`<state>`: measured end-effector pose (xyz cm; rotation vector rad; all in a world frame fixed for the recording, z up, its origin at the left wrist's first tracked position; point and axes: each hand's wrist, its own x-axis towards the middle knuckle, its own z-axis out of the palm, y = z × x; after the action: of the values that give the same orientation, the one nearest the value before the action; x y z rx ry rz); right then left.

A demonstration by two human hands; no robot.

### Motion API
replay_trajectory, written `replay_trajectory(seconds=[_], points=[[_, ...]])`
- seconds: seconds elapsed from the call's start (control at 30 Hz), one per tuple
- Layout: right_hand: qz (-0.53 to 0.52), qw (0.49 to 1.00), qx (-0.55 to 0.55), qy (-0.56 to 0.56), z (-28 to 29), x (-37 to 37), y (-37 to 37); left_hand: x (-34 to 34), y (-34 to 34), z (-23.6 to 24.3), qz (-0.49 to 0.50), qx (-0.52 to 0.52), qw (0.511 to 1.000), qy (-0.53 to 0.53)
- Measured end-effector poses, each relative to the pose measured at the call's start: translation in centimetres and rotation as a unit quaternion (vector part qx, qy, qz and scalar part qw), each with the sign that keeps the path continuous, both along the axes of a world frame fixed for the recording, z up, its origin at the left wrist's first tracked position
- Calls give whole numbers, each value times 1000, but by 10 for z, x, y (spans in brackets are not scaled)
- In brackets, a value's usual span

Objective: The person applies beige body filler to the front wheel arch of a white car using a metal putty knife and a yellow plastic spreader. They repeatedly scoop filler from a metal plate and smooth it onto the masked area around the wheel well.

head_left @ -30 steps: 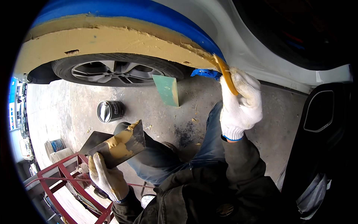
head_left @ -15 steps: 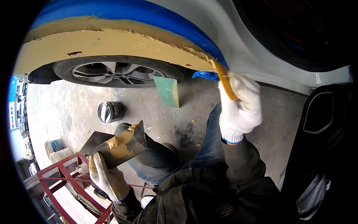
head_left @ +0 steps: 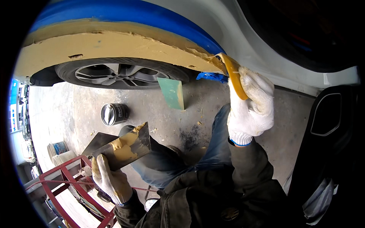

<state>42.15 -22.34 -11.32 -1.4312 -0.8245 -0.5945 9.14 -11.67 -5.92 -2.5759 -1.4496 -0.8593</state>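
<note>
Right hand (head_left: 251, 104): fingers closed on spreader (head_left: 234, 78), tip at right end of putty-coated panel (head_left: 121, 46). Left hand (head_left: 112, 181): fingers gripping plate (head_left: 143, 141), putty (head_left: 124, 149) face up, apparently for ready supply.

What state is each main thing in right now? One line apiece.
Right hand: closed around yellow spreader
Left hand: closed on dark plate
Yellow spreader: curved
Dark plate: smeared with tan paste
Blue panel: lower band paste-coated
Green sheet: smeared tan
Tin: on floor
Car door: open

Two white-gloved hands (head_left: 111, 183) (head_left: 251, 106); one yellow spreader (head_left: 234, 78); one putty-smeared dark plate (head_left: 142, 143); one wheel (head_left: 122, 75); one green panel (head_left: 172, 93); one black can (head_left: 115, 114)
</note>
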Motion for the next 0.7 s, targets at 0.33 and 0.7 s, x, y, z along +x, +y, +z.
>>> replay_trajectory(seconds=[0.33,0.7], points=[[-11,999,-19,42,-13,6,-27,-9,-4,-5,16,-32,997,63],[27,985,14,170,-49,7,-36,-7,-7,-4,-2,-42,999,29]])
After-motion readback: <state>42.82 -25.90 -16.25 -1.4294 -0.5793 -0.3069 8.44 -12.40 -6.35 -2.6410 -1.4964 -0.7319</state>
